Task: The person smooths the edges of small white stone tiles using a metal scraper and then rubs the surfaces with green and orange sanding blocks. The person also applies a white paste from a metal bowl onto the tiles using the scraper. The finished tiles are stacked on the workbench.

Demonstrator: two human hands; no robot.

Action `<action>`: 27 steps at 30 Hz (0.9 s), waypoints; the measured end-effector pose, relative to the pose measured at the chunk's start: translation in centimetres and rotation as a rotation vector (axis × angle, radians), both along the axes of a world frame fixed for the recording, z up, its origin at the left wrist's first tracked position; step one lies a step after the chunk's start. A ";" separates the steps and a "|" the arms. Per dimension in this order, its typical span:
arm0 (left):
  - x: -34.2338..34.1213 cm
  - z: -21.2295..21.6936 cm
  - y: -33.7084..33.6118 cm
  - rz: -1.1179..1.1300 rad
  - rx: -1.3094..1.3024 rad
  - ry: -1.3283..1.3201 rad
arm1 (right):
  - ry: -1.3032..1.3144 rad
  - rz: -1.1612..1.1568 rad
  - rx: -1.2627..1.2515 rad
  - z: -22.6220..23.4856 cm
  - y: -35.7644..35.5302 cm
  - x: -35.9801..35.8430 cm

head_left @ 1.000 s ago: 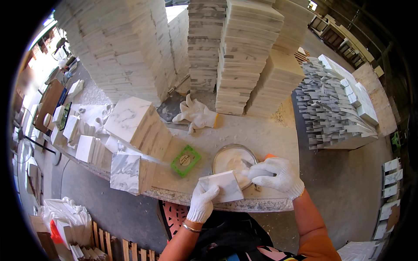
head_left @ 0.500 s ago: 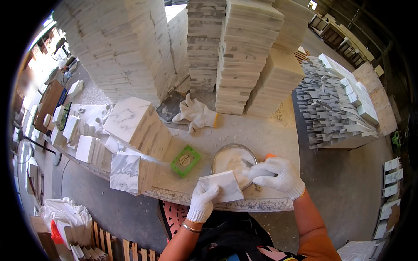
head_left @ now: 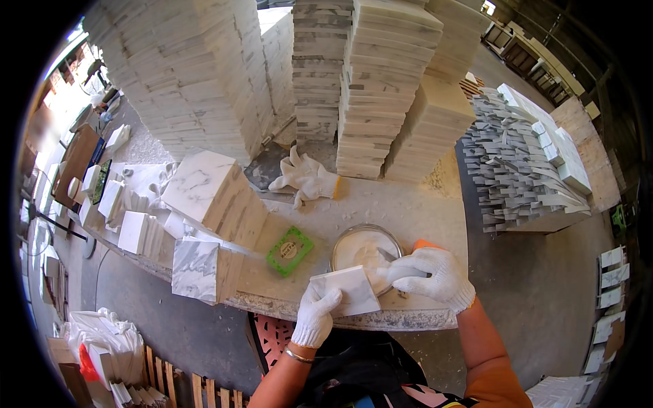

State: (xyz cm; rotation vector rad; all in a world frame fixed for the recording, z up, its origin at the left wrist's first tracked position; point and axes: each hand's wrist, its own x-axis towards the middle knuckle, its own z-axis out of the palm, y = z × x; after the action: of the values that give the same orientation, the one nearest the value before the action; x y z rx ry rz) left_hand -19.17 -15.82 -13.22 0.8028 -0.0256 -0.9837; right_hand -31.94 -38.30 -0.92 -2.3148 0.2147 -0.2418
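My left hand [head_left: 317, 315], in a white knit glove, grips a square white marble tile [head_left: 352, 291] by its left side, thumb on top. The tile is tilted above the table's front edge. My gloved right hand [head_left: 437, 277] is closed round a putty knife; its orange handle end [head_left: 428, 244] sticks out behind the fingers. The knife's grey blade [head_left: 385, 258] reaches over a round bowl [head_left: 338, 239] of whitish paste or powder; whether it touches the contents is hard to tell. The tile's right corner overlaps the bowl's near rim.
A green box [head_left: 290, 251] lies left of the bowl, and a loose white glove [head_left: 306, 178] farther back. Tall marble tile stacks [head_left: 388, 81] line the table's far side. More marble blocks [head_left: 197, 268] stand at the left. Grey strips [head_left: 517, 163] are piled on the right.
My right hand has shifted very slightly, and a little more of the orange handle and the blade shows. The tile and my left hand stay almost in place.
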 end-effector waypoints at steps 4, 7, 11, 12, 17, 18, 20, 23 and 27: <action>0.0 0.4 -0.1 0.006 0.005 -0.004 | 0.024 -0.019 0.063 0.3 0.1 0.0; 0.0 0.6 -0.1 0.013 0.006 -0.009 | 0.077 -0.070 0.207 0.8 0.1 -0.1; -0.1 0.6 -0.1 0.024 0.030 -0.005 | 0.055 -0.194 0.479 0.4 -0.8 0.5; -0.2 0.6 0.0 0.031 0.044 -0.002 | 0.050 -0.229 0.580 0.6 -1.1 1.1; 0.0 1.0 -0.4 0.017 0.036 -0.004 | 0.040 -0.313 0.508 -2.3 -5.8 5.3; 0.0 1.1 -0.5 0.019 0.035 -0.007 | 0.055 -0.327 0.427 -3.0 -6.7 6.4; 0.0 0.8 -0.4 0.015 0.028 -0.006 | 0.012 -0.303 0.332 -4.2 -7.6 8.8; 0.2 1.1 0.0 0.005 0.038 0.008 | 0.084 -0.281 0.335 -4.5 -7.8 12.5; 0.1 0.9 0.0 0.000 0.042 0.009 | 0.120 -0.192 0.346 -8.6 -9.8 14.6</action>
State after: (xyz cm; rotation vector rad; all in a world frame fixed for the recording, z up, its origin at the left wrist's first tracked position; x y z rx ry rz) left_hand -19.08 -15.85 -12.36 0.8364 0.0030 -0.9904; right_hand -17.32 -48.06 -9.53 -1.9669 0.5007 -0.1476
